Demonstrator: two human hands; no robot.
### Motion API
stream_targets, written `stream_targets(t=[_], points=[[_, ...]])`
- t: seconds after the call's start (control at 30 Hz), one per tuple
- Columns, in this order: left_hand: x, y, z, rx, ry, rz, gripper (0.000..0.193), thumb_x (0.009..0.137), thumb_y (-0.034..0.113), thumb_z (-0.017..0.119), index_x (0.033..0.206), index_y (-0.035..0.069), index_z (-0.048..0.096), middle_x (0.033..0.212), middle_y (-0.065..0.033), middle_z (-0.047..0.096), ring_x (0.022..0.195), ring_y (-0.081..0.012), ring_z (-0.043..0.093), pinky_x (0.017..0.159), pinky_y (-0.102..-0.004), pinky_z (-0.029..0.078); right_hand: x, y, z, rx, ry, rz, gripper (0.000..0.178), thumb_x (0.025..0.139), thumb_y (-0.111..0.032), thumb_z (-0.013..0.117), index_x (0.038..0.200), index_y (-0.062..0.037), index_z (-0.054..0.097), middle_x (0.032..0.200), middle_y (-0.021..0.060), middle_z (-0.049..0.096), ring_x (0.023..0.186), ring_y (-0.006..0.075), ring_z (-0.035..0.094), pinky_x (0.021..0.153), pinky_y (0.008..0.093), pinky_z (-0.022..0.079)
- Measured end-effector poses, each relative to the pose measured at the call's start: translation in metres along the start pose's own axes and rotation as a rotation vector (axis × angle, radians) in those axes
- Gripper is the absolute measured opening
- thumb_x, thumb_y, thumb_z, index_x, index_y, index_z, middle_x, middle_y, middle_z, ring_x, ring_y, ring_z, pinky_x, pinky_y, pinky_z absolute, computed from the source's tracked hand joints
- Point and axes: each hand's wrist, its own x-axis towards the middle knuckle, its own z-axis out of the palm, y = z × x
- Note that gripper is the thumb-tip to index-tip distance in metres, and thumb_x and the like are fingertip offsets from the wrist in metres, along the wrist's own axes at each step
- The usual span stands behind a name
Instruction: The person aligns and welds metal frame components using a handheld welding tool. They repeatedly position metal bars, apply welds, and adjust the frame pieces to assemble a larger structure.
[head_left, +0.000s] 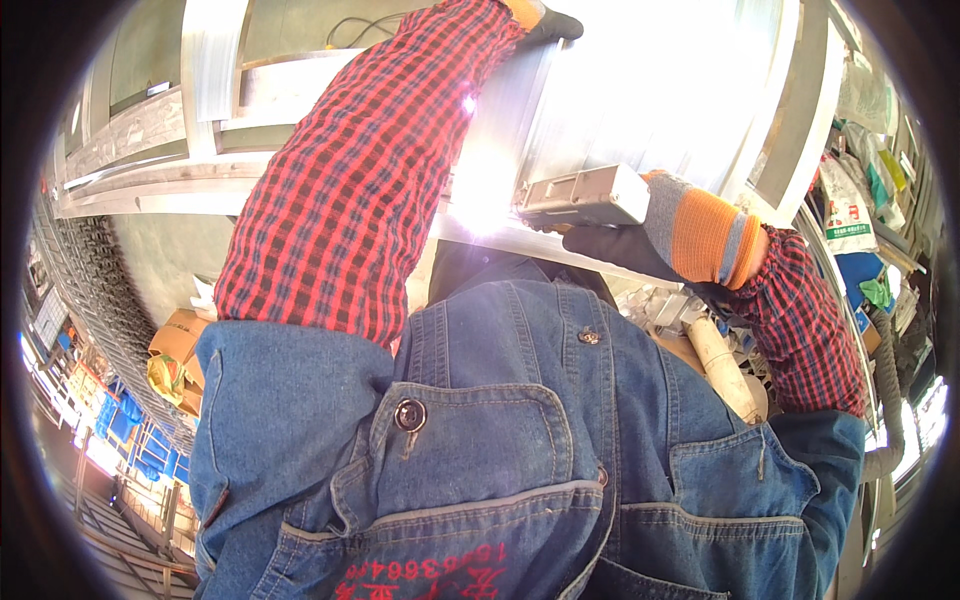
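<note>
My left hand (pixel 541 22), in an orange glove with dark fingers, is stretched far out at the top edge, partly cut off. Its visible fingers lie extended on or just above a bright metal panel (pixel 540 110). Nearer to me, my right hand (pixel 690 232) wears an orange and grey glove with a dark palm. It grips the right end of a pale grey, box-shaped metal piece (pixel 585 196), the thumb below it. That piece rests against the panel's near edge. Strong glare hides much of the panel's surface.
Pale metal frame bars (pixel 140 190) run along the left. A dark coiled, textured hose or roll (pixel 95 290) and a cardboard box (pixel 178 345) lie beyond. A white cylindrical part (pixel 722 370) sits among metal pieces below my right arm. Bags (pixel 848 205) crowd the right side.
</note>
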Motion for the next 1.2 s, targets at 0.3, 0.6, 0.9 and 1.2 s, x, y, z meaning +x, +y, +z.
stream_targets(t=[0.3, 0.6, 0.9, 1.2], points=[[0.005, -0.004, 0.003, -0.009, 0.058, -0.037, 0.118, 0.083, 0.061, 0.093, 0.17, -0.002, 0.043, 0.158, -0.0247, 0.063, 0.141, -0.0378, 0.067, 0.117, -0.0463, 0.056, 0.004, 0.013, 0.008, -0.032, 0.065, 0.004, 0.048, 0.105, -0.013, 0.079, 0.153, -0.0115, 0.072, 0.143, 0.0119, 0.079, 0.13, 0.0235, 0.076, 0.112, 0.0367, 0.059], [-0.051, -0.018, 0.0, -0.207, 0.234, -0.057, 0.117, 0.084, 0.061, 0.093, 0.17, -0.001, 0.044, 0.158, -0.0238, 0.064, 0.14, -0.0373, 0.068, 0.116, -0.0464, 0.056, -0.113, -0.062, -0.01, -0.056, 0.324, 0.155, 0.042, 0.1, -0.009, 0.082, 0.143, -0.0094, 0.077, 0.124, 0.0174, 0.082, 0.105, 0.0342, 0.08, 0.091, 0.0395, 0.062], [-0.213, -0.206, -0.037, 0.156, 0.694, 0.082, 0.035, 0.1, 0.023, 0.082, 0.128, 0.002, 0.079, 0.124, -0.0227, 0.079, 0.121, -0.044, 0.073, 0.108, -0.0515, 0.058, -0.27, 0.088, 0.059, -0.092, 1.386, 0.317, 0.022, 0.116, -0.015, 0.068, 0.129, 0.0022, 0.073, 0.095, 0.0026, 0.069, 0.081, 0.0124, 0.065, 0.07, 0.0305, 0.052], [-0.231, -0.231, -0.042, 0.453, 0.488, 0.078, 0.031, 0.098, 0.024, 0.074, 0.125, 0.01, 0.081, 0.128, -0.0167, 0.08, 0.122, -0.0427, 0.073, 0.111, -0.0538, 0.054, -0.364, 0.297, -0.023, -0.199, 1.382, 0.67, 0.049, 0.118, -0.026, 0.061, 0.156, 0.0037, 0.064, 0.15, 0.0197, 0.073, 0.135, 0.0287, 0.072, 0.114, 0.042, 0.055]])
